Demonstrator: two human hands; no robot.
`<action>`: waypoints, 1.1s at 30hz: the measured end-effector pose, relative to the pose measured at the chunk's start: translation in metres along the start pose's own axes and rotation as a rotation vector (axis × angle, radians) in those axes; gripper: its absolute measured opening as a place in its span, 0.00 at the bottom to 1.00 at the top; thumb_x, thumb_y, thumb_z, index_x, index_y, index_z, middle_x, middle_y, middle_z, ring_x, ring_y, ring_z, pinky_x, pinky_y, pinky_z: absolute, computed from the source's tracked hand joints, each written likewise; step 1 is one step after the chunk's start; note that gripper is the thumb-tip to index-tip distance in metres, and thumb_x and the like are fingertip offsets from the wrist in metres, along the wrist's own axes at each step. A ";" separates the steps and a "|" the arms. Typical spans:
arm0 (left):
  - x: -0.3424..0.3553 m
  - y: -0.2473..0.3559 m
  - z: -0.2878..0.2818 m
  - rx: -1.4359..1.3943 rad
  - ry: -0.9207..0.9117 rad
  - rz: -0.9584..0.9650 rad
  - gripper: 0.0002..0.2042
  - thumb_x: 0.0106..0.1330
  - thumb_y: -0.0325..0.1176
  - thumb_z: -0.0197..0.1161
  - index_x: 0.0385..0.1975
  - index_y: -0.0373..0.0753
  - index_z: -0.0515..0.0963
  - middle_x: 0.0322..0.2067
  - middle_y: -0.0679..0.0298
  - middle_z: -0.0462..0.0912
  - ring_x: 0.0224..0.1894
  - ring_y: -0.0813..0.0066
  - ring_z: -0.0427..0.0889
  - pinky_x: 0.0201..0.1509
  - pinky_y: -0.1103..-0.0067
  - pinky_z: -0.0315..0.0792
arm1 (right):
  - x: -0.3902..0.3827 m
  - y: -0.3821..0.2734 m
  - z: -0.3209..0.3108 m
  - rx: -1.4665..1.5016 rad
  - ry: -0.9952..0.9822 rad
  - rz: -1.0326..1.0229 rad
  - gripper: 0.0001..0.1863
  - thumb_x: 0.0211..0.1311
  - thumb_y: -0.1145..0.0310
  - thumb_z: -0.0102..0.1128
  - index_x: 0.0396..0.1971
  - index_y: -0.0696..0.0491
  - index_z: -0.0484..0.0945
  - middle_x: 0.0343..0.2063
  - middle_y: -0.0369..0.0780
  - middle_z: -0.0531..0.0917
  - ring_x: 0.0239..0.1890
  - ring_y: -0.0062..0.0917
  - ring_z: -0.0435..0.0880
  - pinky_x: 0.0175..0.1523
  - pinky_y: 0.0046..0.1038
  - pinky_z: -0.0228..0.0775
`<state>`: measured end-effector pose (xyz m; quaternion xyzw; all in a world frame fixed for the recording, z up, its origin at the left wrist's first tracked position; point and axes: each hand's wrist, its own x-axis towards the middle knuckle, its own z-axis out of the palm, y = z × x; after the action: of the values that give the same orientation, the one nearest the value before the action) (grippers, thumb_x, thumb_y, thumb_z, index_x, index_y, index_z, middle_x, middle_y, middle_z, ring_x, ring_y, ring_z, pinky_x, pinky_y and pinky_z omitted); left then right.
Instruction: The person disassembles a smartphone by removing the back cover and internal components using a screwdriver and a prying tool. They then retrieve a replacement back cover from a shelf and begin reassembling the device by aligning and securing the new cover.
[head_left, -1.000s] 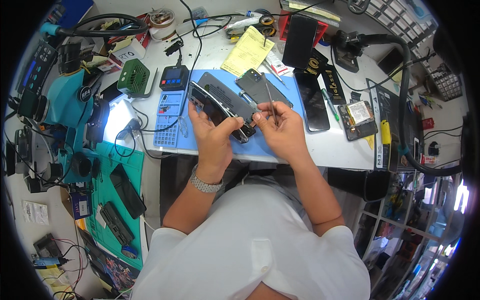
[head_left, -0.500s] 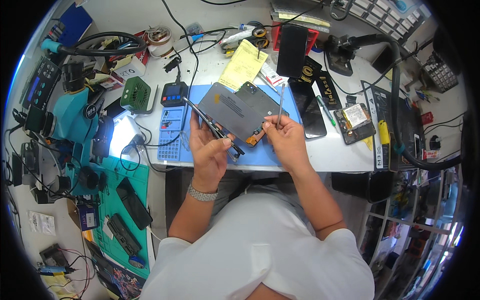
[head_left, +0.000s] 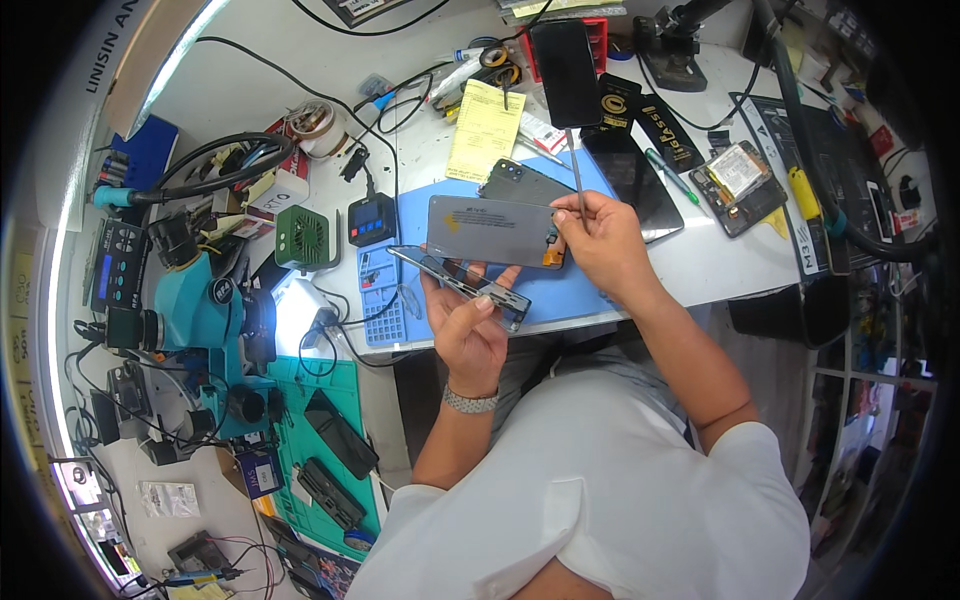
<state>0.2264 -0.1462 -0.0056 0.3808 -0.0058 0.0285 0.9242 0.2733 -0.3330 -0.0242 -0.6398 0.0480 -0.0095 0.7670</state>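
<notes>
My left hand [head_left: 462,340] grips a slim phone frame [head_left: 507,300], tilted and seen nearly edge-on. Above it, my right hand [head_left: 607,250] pinches the right end of a grey screen panel [head_left: 480,230], back side up with an orange flex cable hanging at that end, and also holds a thin metal pry tool [head_left: 573,160] pointing away from me. Beyond the panel a dark phone back with a camera bump [head_left: 520,178] lies on the blue mat [head_left: 590,305]. A parts tray [head_left: 383,315] sits at the mat's left.
A teal microscope [head_left: 195,310], green fan [head_left: 298,235] and small black device [head_left: 370,220] crowd the left. Black phones [head_left: 565,70], an opened phone [head_left: 740,190] and an articulated arm [head_left: 800,140] are at the right. A yellow paper [head_left: 483,130] lies behind the mat.
The grey panel has come apart from the frame and turned more level, with its back showing. The frame has tilted lower in my left hand. The whole view has shifted.
</notes>
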 end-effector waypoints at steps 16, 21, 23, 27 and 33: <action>-0.002 -0.010 0.000 0.000 0.029 0.031 0.46 0.49 0.24 0.63 0.75 0.40 0.56 0.61 0.57 0.68 0.64 0.60 0.73 0.70 0.43 0.74 | 0.000 0.002 -0.001 -0.014 0.010 -0.024 0.08 0.72 0.76 0.61 0.45 0.63 0.82 0.33 0.39 0.88 0.32 0.16 0.88 0.37 0.20 0.79; -0.002 -0.010 -0.001 0.023 0.036 0.032 0.46 0.49 0.24 0.63 0.75 0.40 0.56 0.61 0.57 0.68 0.63 0.60 0.74 0.70 0.43 0.74 | 0.000 0.003 -0.001 0.002 0.013 -0.045 0.08 0.72 0.76 0.61 0.45 0.64 0.82 0.33 0.39 0.88 0.31 0.16 0.88 0.37 0.20 0.79; -0.002 -0.010 0.000 0.022 0.035 0.036 0.45 0.50 0.24 0.64 0.74 0.40 0.56 0.61 0.57 0.68 0.63 0.60 0.73 0.70 0.43 0.75 | 0.000 0.002 -0.002 -0.014 0.004 -0.031 0.08 0.72 0.76 0.61 0.45 0.64 0.82 0.33 0.39 0.88 0.32 0.16 0.88 0.37 0.20 0.80; -0.003 -0.012 0.000 0.027 0.026 0.065 0.40 0.52 0.25 0.61 0.71 0.36 0.61 0.62 0.52 0.72 0.70 0.50 0.72 0.71 0.42 0.72 | -0.001 0.002 -0.002 -0.007 0.007 -0.022 0.08 0.72 0.76 0.61 0.45 0.64 0.82 0.34 0.39 0.89 0.33 0.15 0.88 0.38 0.20 0.80; -0.004 -0.012 0.000 0.021 0.031 0.057 0.40 0.52 0.25 0.61 0.71 0.35 0.61 0.63 0.52 0.71 0.70 0.50 0.72 0.71 0.42 0.71 | -0.001 0.002 -0.002 0.023 0.008 -0.021 0.08 0.72 0.76 0.61 0.45 0.64 0.82 0.33 0.38 0.88 0.32 0.15 0.87 0.38 0.20 0.79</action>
<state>0.2233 -0.1548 -0.0143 0.3895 -0.0022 0.0607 0.9190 0.2719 -0.3344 -0.0263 -0.6314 0.0444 -0.0206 0.7739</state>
